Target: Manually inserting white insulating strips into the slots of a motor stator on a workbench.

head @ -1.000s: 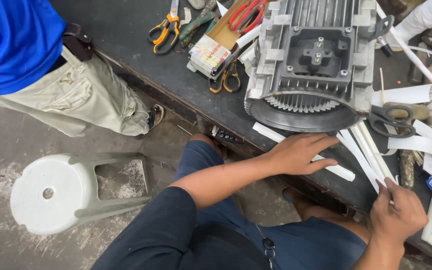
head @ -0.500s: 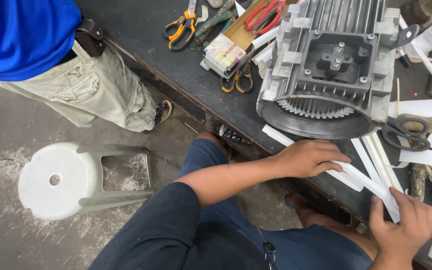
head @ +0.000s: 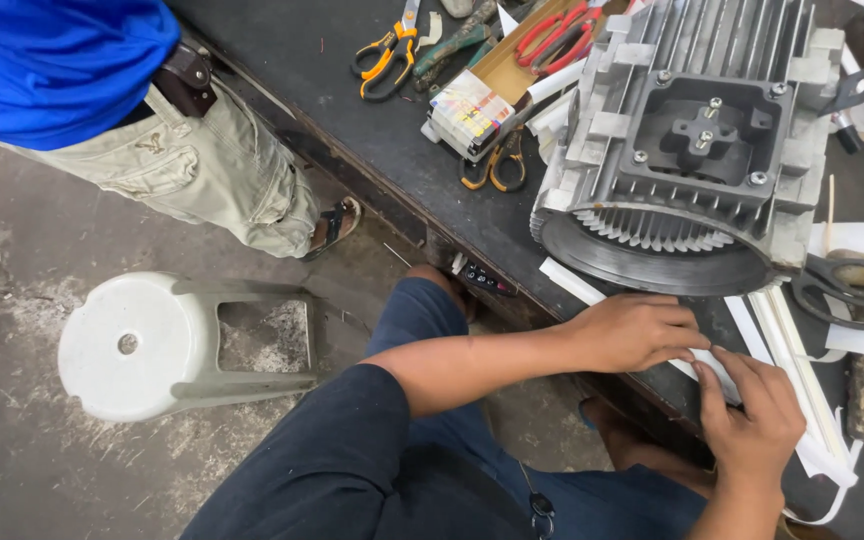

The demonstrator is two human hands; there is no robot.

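Observation:
My left hand (head: 634,331) presses down on a long white paper strip (head: 574,281) that lies on the dark workbench (head: 352,110), just in front of a grey finned motor housing (head: 692,150). My right hand (head: 752,418) pinches the same strip at its near end, fingertips touching those of the left hand. More white strips (head: 792,345) lie to the right of both hands.
Orange-handled scissors (head: 384,62), red pliers (head: 555,35), a small box of coloured pieces (head: 470,112) and black scissors (head: 842,292) lie on the bench. A person in a blue shirt and khaki trousers (head: 202,160) stands at left. A white plastic stool (head: 142,345) lies tipped on the floor.
My right hand has moved up and left along the strip until it meets my left hand. My left hand has stayed on the strip. The view has shifted slightly.

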